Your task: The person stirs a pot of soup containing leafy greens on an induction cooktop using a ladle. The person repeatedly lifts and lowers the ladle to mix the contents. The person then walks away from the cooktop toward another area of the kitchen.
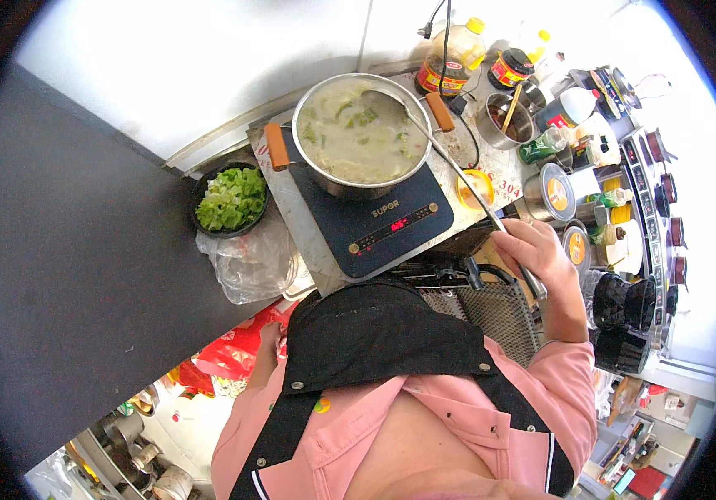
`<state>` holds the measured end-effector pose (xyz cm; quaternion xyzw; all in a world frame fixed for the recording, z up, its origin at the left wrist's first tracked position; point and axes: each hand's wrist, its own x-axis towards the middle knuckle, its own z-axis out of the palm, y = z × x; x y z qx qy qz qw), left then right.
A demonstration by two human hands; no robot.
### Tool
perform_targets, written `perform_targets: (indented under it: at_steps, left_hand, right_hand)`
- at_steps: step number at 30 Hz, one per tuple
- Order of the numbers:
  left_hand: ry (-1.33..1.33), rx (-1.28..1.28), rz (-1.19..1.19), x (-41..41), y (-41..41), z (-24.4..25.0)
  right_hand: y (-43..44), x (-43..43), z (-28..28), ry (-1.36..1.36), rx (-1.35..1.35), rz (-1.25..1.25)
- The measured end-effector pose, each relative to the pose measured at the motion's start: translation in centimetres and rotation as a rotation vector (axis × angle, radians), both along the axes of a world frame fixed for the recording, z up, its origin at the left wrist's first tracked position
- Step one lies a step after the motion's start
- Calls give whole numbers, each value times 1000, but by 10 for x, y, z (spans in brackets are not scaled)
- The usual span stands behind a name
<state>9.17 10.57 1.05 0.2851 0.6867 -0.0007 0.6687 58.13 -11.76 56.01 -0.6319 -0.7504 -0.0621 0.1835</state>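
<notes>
My right hand (pixel 536 253) is closed around the handle of a long metal ladle (pixel 461 172). The ladle's bowl lies partly sunk in cloudy soup with green leaves, inside a steel pot (pixel 361 134) with orange-brown side handles. That pot stands on a black Supor induction cooker (pixel 376 219) with lit red digits. My left hand (pixel 272 334) hangs low beside the black apron, partly hidden; whether it holds anything cannot be seen. Left of the cooker, a dark bowl (pixel 233 232) holds chopped green lettuce (pixel 231 199).
A clear plastic bag (pixel 251 265) lies below the lettuce bowl. Sauce bottles (pixel 451 59), a small steel pot (pixel 504 119) with a wooden stick, and lidded containers (pixel 558 190) crowd the right side. A yellow-rimmed bowl (pixel 475 189) sits beneath the ladle's handle.
</notes>
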Motion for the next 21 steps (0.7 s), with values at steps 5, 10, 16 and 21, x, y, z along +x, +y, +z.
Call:
perform_targets:
  at_steps: [5, 10, 16, 21]
  left_hand:
    - [-63, -17, 22, -5, 4, 0]
    - [-205, -154, 55, 2, 19, 20]
    - [-81, 17, -15, 1, 7, -3]
    - [-68, -2, -52, 7, 8, -3]
  right_hand:
    - [-6, -5, 4, 59, 5, 33]
    - [-12, -14, 6, 57, 7, 29]
    - [-16, -24, 17, 101, 11, 60]
    - [-21, -31, 24, 114, 39, 47]
